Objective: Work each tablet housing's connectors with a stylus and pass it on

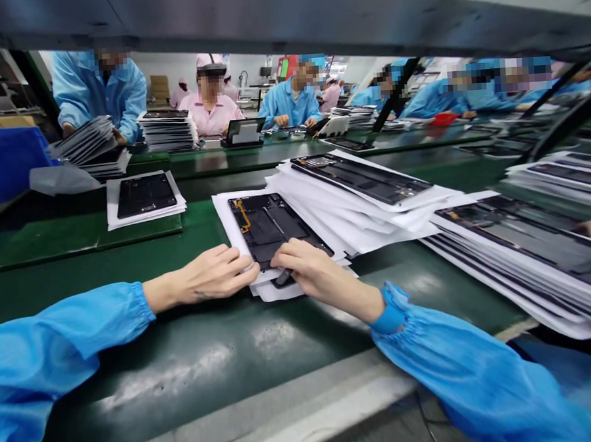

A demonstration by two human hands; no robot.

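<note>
In the head view, I see the dark device panel (264, 239) lying on white paper sheets (230, 218) in the middle of the green worktop (183, 341), between the two hands. An orange strip (244, 217) runs along its left part. The left hand (218, 272) is at the near left corner of this panel; its fingers are bent and close together, but I cannot tell if they pinch something. The right hand (311, 267) rests over the near edge, with fingers bent narrow above a small dark object (283, 278); whether they grip it, I cannot tell. Just beside, on the right, another panel (363, 177) lies upon fanned papers (335, 222). Farther right is a tall stack (527, 247) of panels and papers. At left, a smaller-looking panel (146, 194) carries small marks, too small to read. Across the worktop, a person in blue (100, 93) handles a pile of sheets (90, 143).
</note>
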